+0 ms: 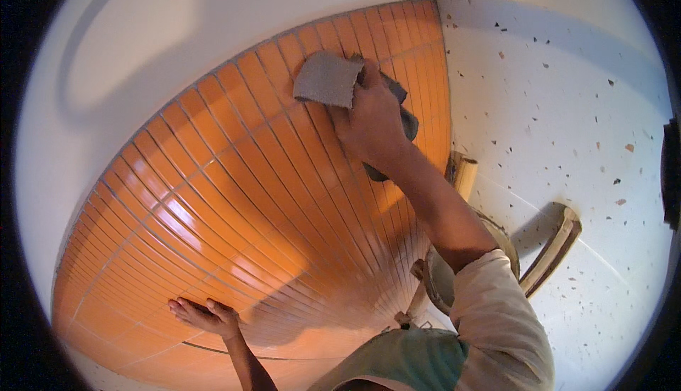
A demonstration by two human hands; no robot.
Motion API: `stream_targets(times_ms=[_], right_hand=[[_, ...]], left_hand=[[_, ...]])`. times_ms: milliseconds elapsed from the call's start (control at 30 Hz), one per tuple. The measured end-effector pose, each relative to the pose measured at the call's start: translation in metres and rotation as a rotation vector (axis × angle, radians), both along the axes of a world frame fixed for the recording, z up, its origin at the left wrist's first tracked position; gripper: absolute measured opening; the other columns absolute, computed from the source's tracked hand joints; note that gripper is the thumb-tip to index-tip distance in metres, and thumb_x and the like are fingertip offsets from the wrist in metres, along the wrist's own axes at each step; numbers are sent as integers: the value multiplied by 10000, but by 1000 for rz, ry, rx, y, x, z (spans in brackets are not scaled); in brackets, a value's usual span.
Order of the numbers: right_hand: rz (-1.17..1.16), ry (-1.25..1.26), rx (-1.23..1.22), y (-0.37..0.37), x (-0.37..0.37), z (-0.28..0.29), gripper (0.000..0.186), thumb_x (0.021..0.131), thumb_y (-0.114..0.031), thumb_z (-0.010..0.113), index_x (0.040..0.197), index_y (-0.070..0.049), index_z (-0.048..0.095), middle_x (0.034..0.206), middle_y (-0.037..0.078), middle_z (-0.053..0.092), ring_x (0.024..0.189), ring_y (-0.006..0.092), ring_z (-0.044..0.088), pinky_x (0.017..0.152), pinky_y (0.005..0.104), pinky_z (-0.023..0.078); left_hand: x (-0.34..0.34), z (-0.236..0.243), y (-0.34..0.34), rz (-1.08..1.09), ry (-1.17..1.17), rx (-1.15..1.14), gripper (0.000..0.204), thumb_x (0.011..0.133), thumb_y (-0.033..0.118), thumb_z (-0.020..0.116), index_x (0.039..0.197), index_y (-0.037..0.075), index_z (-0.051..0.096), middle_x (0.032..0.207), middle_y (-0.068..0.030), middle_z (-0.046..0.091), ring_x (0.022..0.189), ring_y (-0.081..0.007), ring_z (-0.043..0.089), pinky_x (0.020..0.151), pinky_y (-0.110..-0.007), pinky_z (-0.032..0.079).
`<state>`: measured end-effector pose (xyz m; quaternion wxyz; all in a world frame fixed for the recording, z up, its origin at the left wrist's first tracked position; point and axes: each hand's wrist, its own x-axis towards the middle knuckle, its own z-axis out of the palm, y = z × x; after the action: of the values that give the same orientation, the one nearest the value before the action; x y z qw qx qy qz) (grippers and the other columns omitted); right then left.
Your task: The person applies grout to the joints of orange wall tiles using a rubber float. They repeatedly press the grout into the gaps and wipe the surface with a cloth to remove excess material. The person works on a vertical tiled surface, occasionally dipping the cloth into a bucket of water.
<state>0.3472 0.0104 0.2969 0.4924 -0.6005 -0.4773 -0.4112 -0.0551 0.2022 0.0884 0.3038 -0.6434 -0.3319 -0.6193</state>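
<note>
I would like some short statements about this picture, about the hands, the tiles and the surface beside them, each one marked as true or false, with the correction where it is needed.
1. The right hand holds a grey cloth. True.
2. The left hand is clenched in a fist. False: it is open, with no object visible in it.
3. The tiles are orange and reflect light. True.
4. The speckled surface is left of the tiles in the picture. False: it is on the right.
5. The right hand appears higher in the picture than the left. True.
</note>
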Motion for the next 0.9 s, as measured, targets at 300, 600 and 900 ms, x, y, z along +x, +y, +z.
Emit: stream_targets(times_ms=[300, 600, 900], right_hand=[[613, 571, -313, -31, -103, -90, 258, 736, -120, 657, 959, 8, 637, 934, 229, 659, 838, 396, 647, 756, 423, 532], [1105, 831, -829, -162, -67, -192, 185, 848, -80, 634, 1002, 22, 633, 968, 181, 646, 960, 275, 632, 803, 378, 488], [-449, 817, -1415, -252, -17, -363, 227, 788, -137, 582, 951, -2, 664, 922, 206, 677, 899, 352, 671, 785, 497, 532]], left_hand=[[85, 8, -85, -988, -230, -107, 779, 870, 383, 666, 1421, -26, 298, 1442, -212, 363, 1352, -319, 332, 1103, -456, 276], [143, -57, -156, -985, 340, -1087, 419, 713, 193, 788, 1040, 21, 590, 992, -148, 644, 881, -306, 625, 769, -370, 489], [140, -38, -126, -866, -111, -589, 502, 776, 329, 746, 1070, -39, 571, 931, -133, 631, 837, -263, 593, 731, -372, 476]])
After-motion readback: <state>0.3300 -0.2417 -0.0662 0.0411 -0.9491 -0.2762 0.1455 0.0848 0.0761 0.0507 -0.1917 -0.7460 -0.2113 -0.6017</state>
